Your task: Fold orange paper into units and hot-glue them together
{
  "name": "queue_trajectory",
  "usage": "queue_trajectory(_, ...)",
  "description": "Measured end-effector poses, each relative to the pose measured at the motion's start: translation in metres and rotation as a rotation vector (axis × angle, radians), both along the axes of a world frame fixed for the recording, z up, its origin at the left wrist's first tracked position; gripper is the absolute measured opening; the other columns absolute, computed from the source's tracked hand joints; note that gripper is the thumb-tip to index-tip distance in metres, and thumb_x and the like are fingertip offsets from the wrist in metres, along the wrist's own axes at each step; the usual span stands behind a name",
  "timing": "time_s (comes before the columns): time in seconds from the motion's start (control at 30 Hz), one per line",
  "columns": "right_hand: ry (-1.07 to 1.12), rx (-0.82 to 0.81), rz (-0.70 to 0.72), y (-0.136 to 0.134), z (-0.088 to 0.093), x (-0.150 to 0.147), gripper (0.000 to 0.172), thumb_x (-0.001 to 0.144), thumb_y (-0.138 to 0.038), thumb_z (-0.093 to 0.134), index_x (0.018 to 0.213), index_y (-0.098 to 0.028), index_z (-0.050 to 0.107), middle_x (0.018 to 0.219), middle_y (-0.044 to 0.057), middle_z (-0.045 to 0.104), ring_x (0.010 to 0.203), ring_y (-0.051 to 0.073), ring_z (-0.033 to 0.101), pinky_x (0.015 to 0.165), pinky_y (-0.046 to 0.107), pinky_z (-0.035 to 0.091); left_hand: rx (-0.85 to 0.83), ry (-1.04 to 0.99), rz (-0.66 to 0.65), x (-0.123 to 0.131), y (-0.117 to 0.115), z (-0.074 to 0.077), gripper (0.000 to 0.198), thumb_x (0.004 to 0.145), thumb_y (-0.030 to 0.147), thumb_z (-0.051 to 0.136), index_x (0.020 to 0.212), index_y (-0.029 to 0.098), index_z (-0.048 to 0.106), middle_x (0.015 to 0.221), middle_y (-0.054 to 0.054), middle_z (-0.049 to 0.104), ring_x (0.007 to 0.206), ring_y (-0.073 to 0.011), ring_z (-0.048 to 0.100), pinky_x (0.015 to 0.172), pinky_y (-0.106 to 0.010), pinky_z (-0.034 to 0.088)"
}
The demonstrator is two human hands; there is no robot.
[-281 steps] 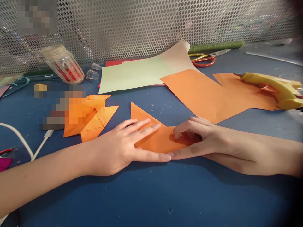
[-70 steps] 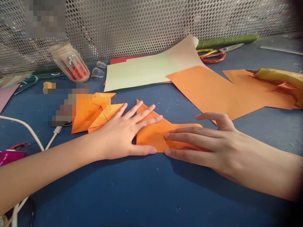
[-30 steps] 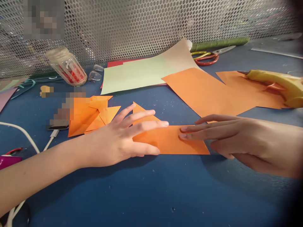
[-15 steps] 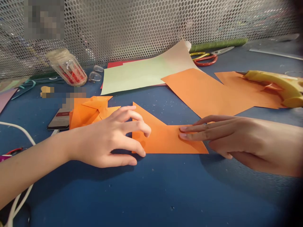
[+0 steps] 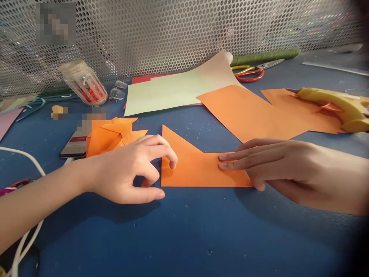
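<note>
A folded piece of orange paper (image 5: 190, 171) lies flat on the blue table, its left corner pointing up and away from me. My right hand (image 5: 291, 171) rests its stretched fingertips on the paper's right part, the thumb by the lower right corner. Over the left edge hovers my left hand (image 5: 135, 169), its fingers curled and apart, nothing held; whether a fingertip touches the paper I cannot tell. Behind that hand sits a folded orange paper shape (image 5: 108, 136) with several points, partly hidden by the wrist.
Orange sheets (image 5: 248, 111) lie at the right, a yellow glue gun (image 5: 328, 100) on them. Farther back are a pale green sheet (image 5: 170, 90), scissors (image 5: 250, 74) and a jar (image 5: 85, 84). A phone (image 5: 73, 145) and white cable (image 5: 25, 154) are at left.
My left hand has drawn back a little to the left, its fingers curling more. The right thumb has shifted left to the paper's lower right corner. The paper stays in place.
</note>
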State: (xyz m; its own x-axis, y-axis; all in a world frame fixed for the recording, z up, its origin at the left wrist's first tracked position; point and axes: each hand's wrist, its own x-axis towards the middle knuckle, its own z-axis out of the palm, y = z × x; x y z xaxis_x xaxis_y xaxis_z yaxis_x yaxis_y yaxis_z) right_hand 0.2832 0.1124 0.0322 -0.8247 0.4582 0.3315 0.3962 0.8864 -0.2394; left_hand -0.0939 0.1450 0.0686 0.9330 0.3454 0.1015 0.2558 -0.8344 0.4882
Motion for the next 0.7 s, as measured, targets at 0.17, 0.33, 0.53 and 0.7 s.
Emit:
queue_trajectory(0.17, 0.163, -0.105, -0.211, -0.001, 0.000, -0.021, 0.038, 0.112, -0.019, 0.056, 0.140, -0.036, 0.073, 0.126, 0.003, 0.084, 0.112, 0.022, 0.084, 0.086, 0.032, 0.071, -0.019, 0.025, 0.218, 0.001, -0.006, -0.011, 0.029, 0.098, 0.038, 0.088, 0.120, 0.028, 0.073, 0.166, -0.008, 0.061, 0.153, -0.0327, 0.059, 0.129, -0.045, 0.044)
queue_trajectory(0.33, 0.139, -0.303, -0.334, -0.004, -0.018, -0.030, 0.066, 0.105, -0.060, 0.074, 0.165, -0.039, 0.059, 0.152, 0.008, 0.076, 0.135, 0.033, 0.077, 0.106, 0.046, 0.069, -0.086, 0.138, 0.415, 0.003, -0.007, -0.017, 0.110, 0.090, 0.067, 0.094, 0.179, 0.030, 0.039, 0.184, -0.012, 0.045, 0.170, -0.0406, 0.040, 0.138, -0.054, 0.037)
queue_trajectory(0.53, 0.271, -0.890, -0.492, -0.005, -0.003, -0.035, 0.060, 0.094, -0.069, 0.078, 0.143, -0.034, 0.079, 0.119, 0.007, 0.087, 0.072, 0.023, 0.078, 0.062, 0.036, 0.069, -0.163, 0.074, 0.384, 0.003, -0.002, -0.019, 0.131, 0.080, 0.072, 0.097, 0.184, 0.037, 0.027, 0.173, -0.011, 0.060, 0.168, -0.0459, 0.042, 0.137, -0.069, 0.031)
queue_trajectory(0.7, 0.596, -1.153, -0.487, -0.003, 0.007, -0.033, 0.057, 0.080, -0.073, 0.095, 0.116, -0.033, 0.076, 0.120, 0.004, 0.084, 0.101, 0.025, 0.081, 0.073, 0.028, 0.068, -0.383, -0.141, 0.501, 0.015, -0.003, 0.000, 0.034, 0.098, 0.056, 0.085, 0.118, 0.029, 0.089, 0.144, -0.004, 0.082, 0.140, -0.0362, 0.074, 0.124, -0.048, 0.055)
